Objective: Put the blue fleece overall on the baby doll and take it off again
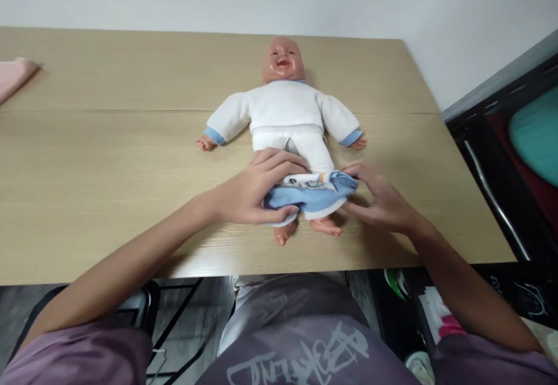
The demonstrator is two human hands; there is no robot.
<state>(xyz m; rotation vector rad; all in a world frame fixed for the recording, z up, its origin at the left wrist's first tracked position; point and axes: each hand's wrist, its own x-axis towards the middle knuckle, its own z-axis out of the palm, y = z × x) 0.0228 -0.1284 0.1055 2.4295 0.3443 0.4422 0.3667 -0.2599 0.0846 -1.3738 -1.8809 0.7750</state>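
Observation:
A baby doll (285, 106) in white top and white leggings lies on its back on the wooden table (108, 187), head toward the wall. Blue trousers (311, 194) with a white hem are bunched round its lower legs, the bare feet sticking out below. My left hand (255, 190) grips the left side of the blue trousers, fingers curled round the fabric. My right hand (377, 199) pinches the right side of the same garment at its waistband.
A pink cloth (15, 77) lies at the table's far left edge. To the right of the table stands dark furniture with a teal cushion (536, 132). The table's front edge runs just above my lap.

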